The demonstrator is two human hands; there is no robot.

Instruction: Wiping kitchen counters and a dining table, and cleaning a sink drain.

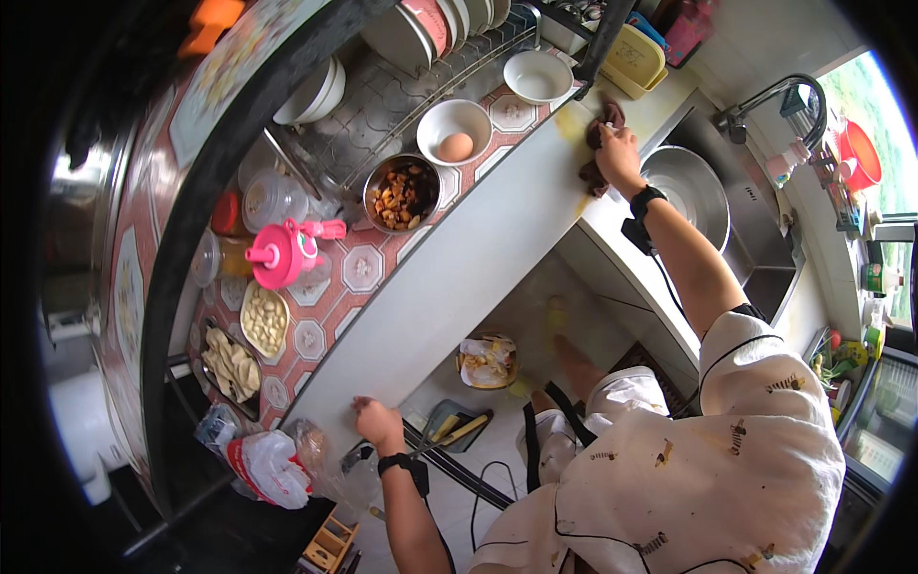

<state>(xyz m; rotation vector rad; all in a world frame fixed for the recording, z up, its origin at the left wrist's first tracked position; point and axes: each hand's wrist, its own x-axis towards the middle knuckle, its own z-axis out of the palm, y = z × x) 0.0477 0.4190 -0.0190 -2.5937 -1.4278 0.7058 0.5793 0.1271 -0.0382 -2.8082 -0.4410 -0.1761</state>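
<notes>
My right hand presses a dark brown-red cloth onto the corner of the white counter, beside the sink. Yellowish smears show on the surface around the cloth. At the other end of the counter, my left hand rests near the front edge with its fingers curled; their tips are partly hidden. Close to it lie clear and red-and-white plastic bags. Behind the counter strip stand a white bowl with a brown egg and a metal bowl of chopped brown food.
A metal basin sits in the steel sink under a curved faucet. Peeled garlic fills a white dish near a pink-lidded container. Plates stand in a wire rack. A lined waste bin is on the floor.
</notes>
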